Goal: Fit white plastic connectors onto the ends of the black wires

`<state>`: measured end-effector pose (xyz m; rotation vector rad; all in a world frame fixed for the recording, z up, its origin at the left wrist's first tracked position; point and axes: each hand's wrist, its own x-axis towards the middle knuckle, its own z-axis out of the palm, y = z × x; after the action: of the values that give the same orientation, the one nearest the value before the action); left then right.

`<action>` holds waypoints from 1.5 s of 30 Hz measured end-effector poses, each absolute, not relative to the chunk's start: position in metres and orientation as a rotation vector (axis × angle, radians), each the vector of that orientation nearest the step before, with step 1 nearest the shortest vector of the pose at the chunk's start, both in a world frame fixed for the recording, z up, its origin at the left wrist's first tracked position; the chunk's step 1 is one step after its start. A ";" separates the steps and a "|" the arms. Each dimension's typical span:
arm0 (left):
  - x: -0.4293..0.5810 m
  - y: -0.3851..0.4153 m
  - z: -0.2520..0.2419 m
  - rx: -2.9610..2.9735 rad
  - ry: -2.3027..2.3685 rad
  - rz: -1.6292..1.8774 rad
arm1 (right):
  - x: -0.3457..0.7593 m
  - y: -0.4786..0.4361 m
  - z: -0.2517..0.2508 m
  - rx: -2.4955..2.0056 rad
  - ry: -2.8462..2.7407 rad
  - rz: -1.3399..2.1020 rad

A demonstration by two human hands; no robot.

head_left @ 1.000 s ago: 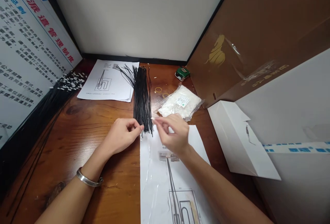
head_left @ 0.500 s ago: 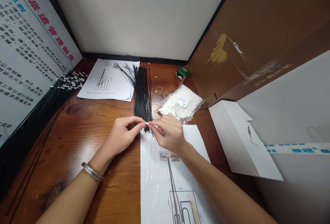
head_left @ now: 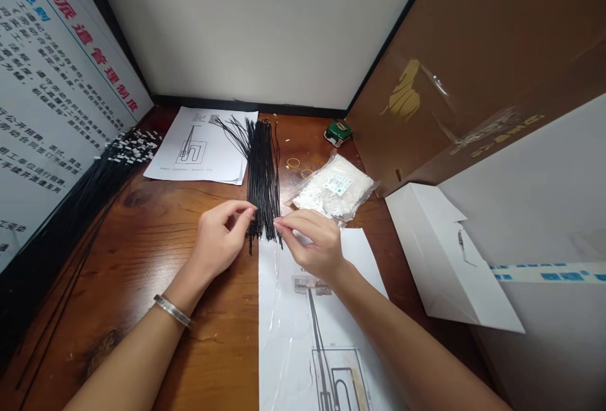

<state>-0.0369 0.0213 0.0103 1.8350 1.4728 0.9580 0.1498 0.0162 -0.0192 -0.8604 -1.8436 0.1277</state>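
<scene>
A bundle of thin black wires (head_left: 261,168) lies on the wooden table in the middle of the view. At the lower left side of the bundle is my left hand (head_left: 226,234), thumb and index finger pinched together; what is between them is too small to tell. My right hand (head_left: 312,240) is at the bundle's lower right end, fingertips pressed together, with a tiny white thing at their tips. A gap separates the two hands. Behind my right hand sits a clear bag of white pieces (head_left: 338,187). A printed drawing sheet (head_left: 284,335) extends below my right hand.
Many black wires with white ends (head_left: 127,148) lie at the left. Printed papers (head_left: 199,146) are at the back, a green tape measure (head_left: 338,133) and yellow rubber bands (head_left: 293,163) right of the bundle. A brown box (head_left: 454,70) and white folded card (head_left: 445,259) border the right side.
My hands, which met at a small white piece, are now apart. My left hand has moved left and slightly away from me; my right hand has shifted slightly to the right.
</scene>
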 end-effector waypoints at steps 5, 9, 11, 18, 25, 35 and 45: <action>-0.042 0.025 0.006 2.072 1.821 0.753 | 0.150 0.015 -0.020 -0.954 -1.748 0.156; -0.036 0.023 0.005 2.254 1.792 0.528 | 0.149 0.014 -0.019 -1.027 -1.719 0.111; -0.032 0.022 0.005 2.307 1.797 0.434 | 0.149 0.014 -0.020 -1.029 -1.718 0.100; -0.032 0.022 0.003 2.239 1.784 0.444 | 0.148 0.013 -0.020 -1.108 -1.731 0.131; -0.032 0.024 0.004 2.215 1.805 0.459 | 0.146 0.012 -0.018 -1.152 -1.743 0.157; -0.031 0.024 0.007 2.020 1.796 0.557 | 0.143 0.013 -0.020 -1.064 -1.757 0.197; -0.029 0.020 0.028 1.378 1.342 0.723 | 0.141 0.013 -0.015 -0.914 -1.779 0.220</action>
<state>-0.0294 0.0201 0.0279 1.3776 1.3418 0.7233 0.1415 0.0130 -0.0152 -0.9139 -1.7790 0.2201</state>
